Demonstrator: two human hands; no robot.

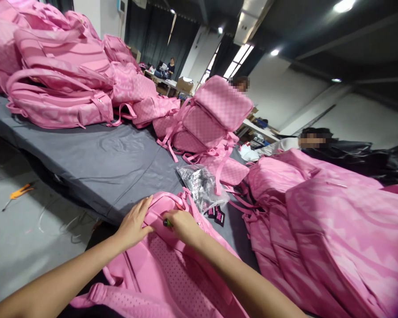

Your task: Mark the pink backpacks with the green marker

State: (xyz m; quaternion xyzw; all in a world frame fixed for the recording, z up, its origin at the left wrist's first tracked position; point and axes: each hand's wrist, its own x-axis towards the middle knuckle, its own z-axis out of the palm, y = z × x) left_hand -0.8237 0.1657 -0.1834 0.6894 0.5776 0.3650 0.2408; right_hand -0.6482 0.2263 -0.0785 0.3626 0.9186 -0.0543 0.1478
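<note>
A pink backpack lies in front of me with its dotted back panel and padded strap facing up. My left hand grips the top edge of this backpack, fingers over the far side and thumb on the near face. Closed around a small tool with a black-and-green handle end, my right hand rests at the top of the same backpack. The tool's working end is hidden, so its kind cannot be made out. Just beyond sit a clear plastic bag and black-and-pink tags.
Pink backpacks are piled at the back left, and checkered ones stack up ahead. More backpacks stand close on my right. A grey cloth covers the table. An orange-handled tool lies on the floor. Other people are farther off.
</note>
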